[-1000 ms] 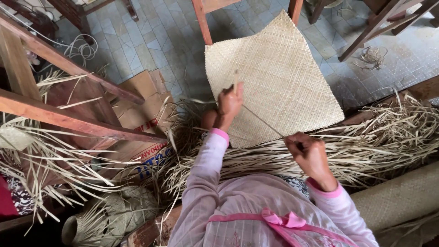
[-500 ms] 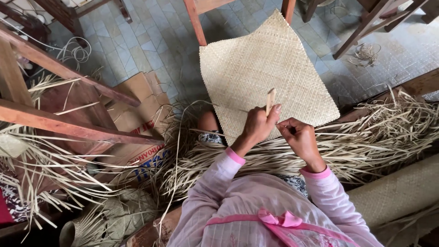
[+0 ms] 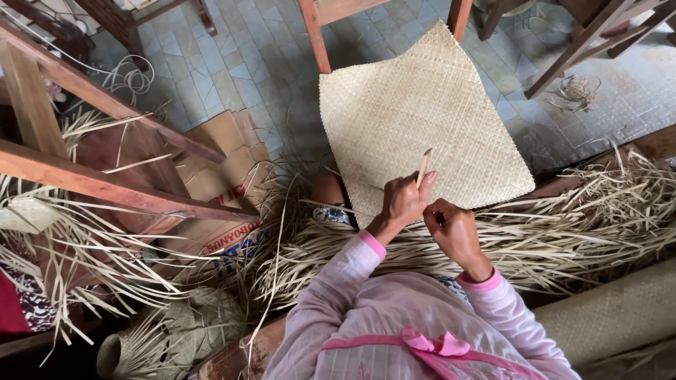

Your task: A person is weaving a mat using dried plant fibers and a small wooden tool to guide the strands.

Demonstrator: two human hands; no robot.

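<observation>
Floor: a grey tiled floor point(image 3: 246, 63) is carrying everything here, with red-brown wooden chair legs point(image 3: 313, 35) standing at its far edge.
Mat: a square pale woven mat point(image 3: 422, 112) is lying flat on the tiles, one corner pointing toward the far edge and its near edge sitting just beyond the hands, probably so the unfinished edge is staying within reach.
Loose strips: a long heap of dry straw-coloured leaf strips point(image 3: 563, 225) is spreading along the near edge of the mat, running out to the person's right and left; it seems to be lying there as stock close at hand.
Cardboard: flattened brown cardboard point(image 3: 225, 183) is lying on the floor to the person's left, partly under a slanted wooden frame point(image 3: 105, 183).
Rolled mat: a rolled woven mat point(image 3: 612, 309) is resting at the near right edge of the floor, well apart from the hands.
Left hand: the left hand point(image 3: 405, 200) is closing its grip around a narrow pale strip point(image 3: 424, 165), which is sticking up past the fingers over the near edge of the mat, seemingly held upright to keep it taut.
Right hand: the right hand point(image 3: 454, 229) is sitting just beside the left, fingers curled in a narrow grip; I cannot tell whether it is pinching the lower part of the same strip.
</observation>
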